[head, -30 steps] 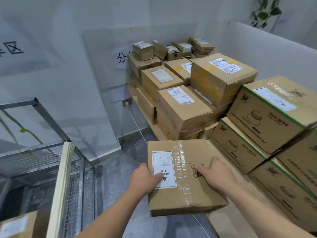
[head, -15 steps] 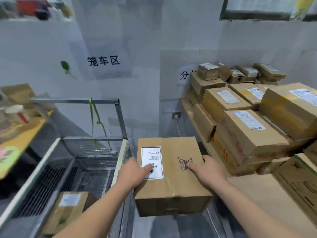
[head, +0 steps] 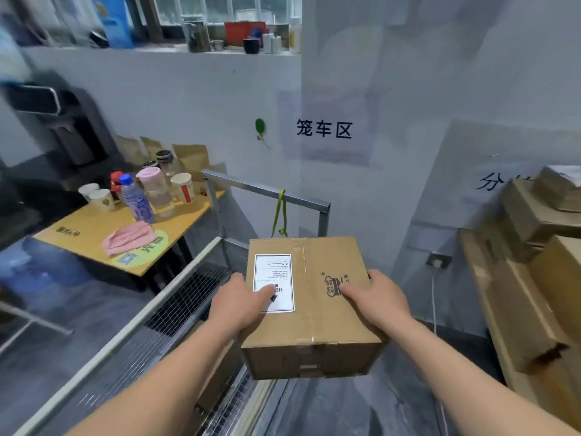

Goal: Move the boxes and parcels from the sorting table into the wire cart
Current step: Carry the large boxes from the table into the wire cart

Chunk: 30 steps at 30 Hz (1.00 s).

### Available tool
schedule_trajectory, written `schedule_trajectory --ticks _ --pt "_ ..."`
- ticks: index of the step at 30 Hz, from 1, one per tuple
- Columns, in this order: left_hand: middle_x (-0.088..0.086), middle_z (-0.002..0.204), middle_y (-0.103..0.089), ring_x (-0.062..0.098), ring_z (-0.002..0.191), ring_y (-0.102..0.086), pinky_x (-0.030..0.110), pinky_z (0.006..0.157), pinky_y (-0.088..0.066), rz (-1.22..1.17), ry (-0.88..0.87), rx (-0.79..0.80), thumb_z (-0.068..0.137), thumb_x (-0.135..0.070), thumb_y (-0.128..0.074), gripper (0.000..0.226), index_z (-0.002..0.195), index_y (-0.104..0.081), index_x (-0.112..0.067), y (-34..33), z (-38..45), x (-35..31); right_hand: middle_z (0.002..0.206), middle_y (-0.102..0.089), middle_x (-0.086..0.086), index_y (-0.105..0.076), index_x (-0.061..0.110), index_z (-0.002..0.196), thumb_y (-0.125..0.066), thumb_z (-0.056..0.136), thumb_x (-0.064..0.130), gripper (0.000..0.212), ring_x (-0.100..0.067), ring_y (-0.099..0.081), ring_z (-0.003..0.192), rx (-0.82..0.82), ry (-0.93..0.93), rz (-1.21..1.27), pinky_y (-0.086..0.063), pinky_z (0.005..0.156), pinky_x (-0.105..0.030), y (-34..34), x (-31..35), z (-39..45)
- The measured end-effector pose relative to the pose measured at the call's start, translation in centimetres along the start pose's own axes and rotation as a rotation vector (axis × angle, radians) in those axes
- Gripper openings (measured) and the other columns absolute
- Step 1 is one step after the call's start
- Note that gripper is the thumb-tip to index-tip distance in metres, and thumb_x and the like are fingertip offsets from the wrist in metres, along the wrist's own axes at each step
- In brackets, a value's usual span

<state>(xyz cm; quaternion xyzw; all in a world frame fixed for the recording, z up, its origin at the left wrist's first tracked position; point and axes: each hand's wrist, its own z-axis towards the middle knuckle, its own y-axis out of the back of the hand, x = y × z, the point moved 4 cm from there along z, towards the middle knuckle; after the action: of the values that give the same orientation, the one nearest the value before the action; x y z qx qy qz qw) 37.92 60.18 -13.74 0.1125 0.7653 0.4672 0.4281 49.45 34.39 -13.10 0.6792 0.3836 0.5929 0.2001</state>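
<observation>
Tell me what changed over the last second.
The box left the sorting table and swung left; it is now in the air at the wire cart's right edge, not lowered in. Nothing was let go: the left hand and right hand grip it as before, thumbs on top. The stacked boxes stay put.

A parcel sorting room: stacked cardboard boxes (head: 531,247), wire cart (head: 176,297), zone sign (head: 323,129).

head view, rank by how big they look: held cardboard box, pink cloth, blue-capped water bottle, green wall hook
1. brown cardboard box, though nearness to the camera inflates it
2. pink folded cloth
3. blue-capped plastic water bottle
4. small green wall hook
</observation>
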Motion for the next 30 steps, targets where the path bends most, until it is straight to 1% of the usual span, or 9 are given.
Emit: schedule_trajectory --ticks 7,10,13,16,20,24,26,28,30 --pt "-0.006 0.095 -0.064 0.015 0.084 -0.063 0.037 0.077 -0.055 -0.067 0.2 -0.133 0.083 -0.06 -0.063 0.051 0.109 -0.053 -0.017 2.3 1.8 1.0 0.11 -0.069 0.006 -0.059 0.031 0.114 -0.068 0.081 0.059 0.044 -0.023 -0.064 0.1 0.152 0.186 -0.032 -0.053 0.082 -0.038 -2.4 5.3 7.2" --pt "-0.008 0.098 -0.068 0.014 0.084 -0.065 0.039 0.077 -0.057 -0.13 0.275 -0.171 0.076 -0.063 -0.061 0.053 0.11 -0.057 -0.022 3.2 1.8 2.0 0.105 -0.067 0.008 -0.055 0.035 0.105 -0.068 0.082 0.056 0.034 -0.022 -0.064 0.099 0.215 0.27 -0.052 -0.054 0.081 -0.038 -3.9 7.7 8.8" --pt "-0.009 0.103 -0.068 0.013 0.086 -0.064 0.036 0.076 -0.056 -0.136 0.321 -0.199 0.073 -0.066 -0.057 0.057 0.113 -0.058 -0.026 4.0 2.2 3.3 0.1 -0.064 0.011 -0.054 0.035 0.105 -0.068 0.085 0.053 0.03 -0.018 -0.063 0.092 0.274 0.32 -0.065 -0.05 0.072 -0.034 -5.7 9.9 10.1" --pt "-0.005 0.106 -0.066 0.017 0.09 -0.063 0.033 0.072 -0.052 -0.15 0.37 -0.206 0.081 -0.06 -0.061 0.049 0.113 -0.057 -0.022 4.8 3.3 4.8 0.099 -0.064 0.012 -0.055 0.033 0.108 -0.066 0.085 0.055 0.034 -0.014 -0.062 0.089 0.329 0.363 -0.112 -0.048 0.066 -0.031 -8.5 12.2 11.5" --pt "-0.001 0.105 -0.065 0.018 0.086 -0.064 0.035 0.076 -0.056 -0.168 0.433 -0.19 0.08 -0.055 -0.06 0.043 0.108 -0.061 -0.022 4.8 5.5 7.5 0.1 -0.067 0.011 -0.059 0.031 0.11 -0.067 0.084 0.051 0.033 -0.015 -0.064 0.09 0.373 0.38 -0.153 -0.053 0.071 -0.033 -12.5 14.8 13.4" --pt "0.001 0.11 -0.063 0.023 0.096 -0.063 0.036 0.082 -0.055 -0.216 0.489 -0.145 0.079 -0.048 -0.063 0.041 0.108 -0.059 -0.019 3.9 8.3 10.8 0.11 -0.069 0.007 -0.058 0.03 0.117 -0.069 0.079 0.052 0.045 -0.021 -0.065 0.099 0.404 0.359 -0.217 -0.056 0.087 -0.041 -16.8 16.2 15.2" --pt "0.003 0.112 -0.061 0.024 0.099 -0.062 0.035 0.083 -0.053 -0.224 0.507 -0.106 0.083 -0.042 -0.066 0.036 0.108 -0.057 -0.018 3.4 9.5 12.2 0.109 -0.068 0.006 -0.057 0.028 0.116 -0.071 0.081 0.049 0.043 -0.022 -0.064 0.1 0.426 0.344 -0.254 -0.054 0.084 -0.038 -19.0 16.4 16.0" --pt "0.002 0.113 -0.062 0.023 0.099 -0.062 0.035 0.083 -0.054 -0.228 0.521 -0.066 0.085 -0.037 -0.067 0.031 0.107 -0.054 -0.019 2.8 10.6 13.4 0.098 -0.063 0.01 -0.053 0.029 0.109 -0.073 0.083 0.043 0.036 -0.019 -0.059 0.09 0.442 0.324 -0.283 -0.048 0.075 -0.034 -20.7 16.4 16.5" --pt "0.001 0.111 -0.063 0.021 0.097 -0.063 0.034 0.082 -0.055 -0.232 0.53 -0.02 0.087 -0.031 -0.066 0.019 0.099 -0.054 -0.024 2.1 11.4 14.5 0.096 -0.061 0.011 -0.052 0.028 0.108 -0.074 0.082 0.041 0.036 -0.018 -0.056 0.088 0.451 0.297 -0.295 -0.046 0.075 -0.034 -22.3 16.1 17.0"
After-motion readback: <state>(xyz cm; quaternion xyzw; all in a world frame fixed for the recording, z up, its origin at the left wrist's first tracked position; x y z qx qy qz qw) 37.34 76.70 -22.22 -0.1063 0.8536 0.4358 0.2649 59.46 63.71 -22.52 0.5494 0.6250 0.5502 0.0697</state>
